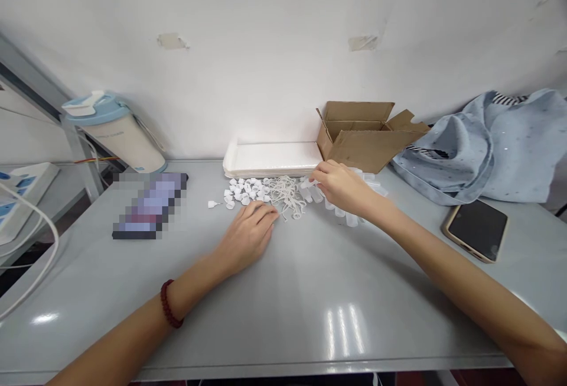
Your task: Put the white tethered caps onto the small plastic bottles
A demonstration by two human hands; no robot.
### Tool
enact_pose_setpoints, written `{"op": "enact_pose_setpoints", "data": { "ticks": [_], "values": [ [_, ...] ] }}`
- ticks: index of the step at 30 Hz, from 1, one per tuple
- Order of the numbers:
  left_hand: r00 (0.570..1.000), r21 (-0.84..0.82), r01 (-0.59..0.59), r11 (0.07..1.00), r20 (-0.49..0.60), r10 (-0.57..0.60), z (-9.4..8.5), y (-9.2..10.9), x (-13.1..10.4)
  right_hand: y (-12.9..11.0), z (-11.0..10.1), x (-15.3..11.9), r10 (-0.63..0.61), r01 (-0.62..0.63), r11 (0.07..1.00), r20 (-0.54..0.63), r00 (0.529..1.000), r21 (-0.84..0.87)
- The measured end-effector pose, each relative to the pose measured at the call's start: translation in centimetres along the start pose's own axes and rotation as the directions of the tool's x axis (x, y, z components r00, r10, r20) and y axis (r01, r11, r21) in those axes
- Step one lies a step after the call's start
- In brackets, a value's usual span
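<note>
My left hand (251, 232) rests on the table with its fingers bent together; whatever the fingertips hold, if anything, is hidden. Just beyond it lie several small white plastic caps (245, 190), some with thin tips. A tangle of thin white cords (289, 194) sits between my two hands. My right hand (339, 185) is over a pile of translucent plastic tubes (352, 219) on the right. Its thumb and fingers are pinched on one frosted plastic tube (306, 184), which shows only in part.
Behind the small parts stand stacked white trays (274, 158) and an open cardboard box (367, 146). A blue fabric bag (514, 143) and a phone (481, 229) are at right. A blurred-out phone (150, 206) and a tumbler (121, 135) are at left.
</note>
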State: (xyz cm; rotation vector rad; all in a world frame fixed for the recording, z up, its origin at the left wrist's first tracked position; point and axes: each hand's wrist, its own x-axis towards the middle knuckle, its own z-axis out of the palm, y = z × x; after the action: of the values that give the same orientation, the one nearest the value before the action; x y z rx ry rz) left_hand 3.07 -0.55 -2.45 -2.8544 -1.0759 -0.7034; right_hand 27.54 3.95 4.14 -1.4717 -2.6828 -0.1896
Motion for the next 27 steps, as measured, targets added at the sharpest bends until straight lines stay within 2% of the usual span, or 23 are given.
{"op": "enact_pose_setpoints", "data": {
  "ticks": [6,10,15,21,24,27],
  "values": [
    [1.000,-0.103,0.024,0.994,-0.012,-0.025,0.0,-0.1,0.2,0.2,2.0,0.4,-0.110,0.105,0.992,-0.067,0.992,-0.077],
    [0.997,-0.132,0.055,0.990,-0.045,-0.061,0.1,-0.2,0.4,-0.1,2.8,0.6,-0.126,0.111,0.985,-0.107,0.986,-0.135],
    [0.981,-0.179,0.092,0.979,-0.152,-0.120,-0.4,0.4,0.4,-0.4,3.2,0.6,-0.145,0.117,0.977,-0.152,0.978,-0.180],
    [0.936,-0.262,0.127,0.957,-0.287,-0.202,-1.4,1.2,0.3,-0.4,2.8,0.8,-0.162,0.126,0.976,-0.203,0.966,-0.177],
    [0.910,-0.373,0.180,0.910,-0.288,-0.298,-2.1,1.7,0.1,-1.0,1.8,0.2,-0.129,0.122,0.992,-0.273,0.953,-0.044],
    [0.887,-0.534,0.257,0.806,-0.201,-0.416,-3.0,2.5,-0.4,-2.3,1.1,-1.8,-0.079,0.208,0.928,-0.383,0.920,0.310]
  ]
}}
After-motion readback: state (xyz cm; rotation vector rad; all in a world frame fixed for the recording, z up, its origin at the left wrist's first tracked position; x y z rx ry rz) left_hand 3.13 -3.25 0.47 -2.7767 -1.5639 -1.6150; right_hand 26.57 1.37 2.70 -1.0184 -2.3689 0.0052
